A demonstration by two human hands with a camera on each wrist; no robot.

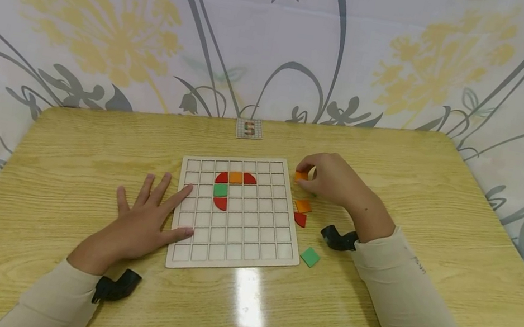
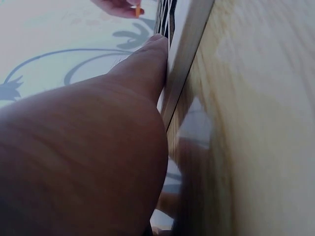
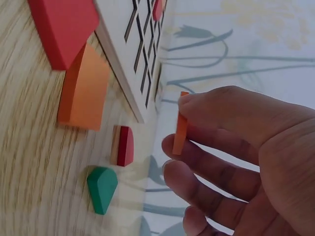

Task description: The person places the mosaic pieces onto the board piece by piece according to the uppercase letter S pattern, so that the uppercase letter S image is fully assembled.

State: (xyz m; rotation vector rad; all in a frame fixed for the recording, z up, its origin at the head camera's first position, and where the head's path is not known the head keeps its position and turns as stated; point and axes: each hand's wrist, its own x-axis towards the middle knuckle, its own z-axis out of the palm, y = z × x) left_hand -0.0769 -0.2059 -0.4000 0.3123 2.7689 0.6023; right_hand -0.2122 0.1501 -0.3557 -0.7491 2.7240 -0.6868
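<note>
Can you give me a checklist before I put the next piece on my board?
1. Piece in your right hand: ok, your fingers pinch an orange piece.
2. Left hand on the board: ok, its thumb touches the left side.
3. Bare squares left on the board: ok, there are lots.
4. Right hand over the board: not ok, it's out past the right edge.
5. Held piece matches the little picture card: cannot tell, its pattern looks too small to read.
</note>
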